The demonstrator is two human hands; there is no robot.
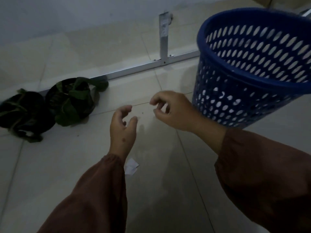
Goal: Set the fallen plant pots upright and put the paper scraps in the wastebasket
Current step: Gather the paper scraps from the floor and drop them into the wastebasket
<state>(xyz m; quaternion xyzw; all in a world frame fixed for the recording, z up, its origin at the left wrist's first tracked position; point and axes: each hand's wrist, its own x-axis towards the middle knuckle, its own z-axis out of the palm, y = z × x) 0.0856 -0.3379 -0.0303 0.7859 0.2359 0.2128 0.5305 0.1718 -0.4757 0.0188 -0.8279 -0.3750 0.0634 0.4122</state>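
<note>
Two black plant pots with green leaves stand side by side on the floor at the left, one [25, 113] nearer the edge and one [72, 101] to its right; both show their open tops. A blue perforated wastebasket [249, 91] stands at the upper right. A white paper scrap [131, 166] lies on the tile, partly under my left wrist. My left hand [122, 126] hovers over the floor with fingers curled apart and holds nothing. My right hand [175, 110] is beside the basket's lower left wall, fingers loosely bent and empty.
A white metal frame bar [143, 68] runs along the floor behind the pots, with an upright post [164, 36] against the pale wall. Beige floor tiles spread around my arms. Brown sleeves cover both forearms.
</note>
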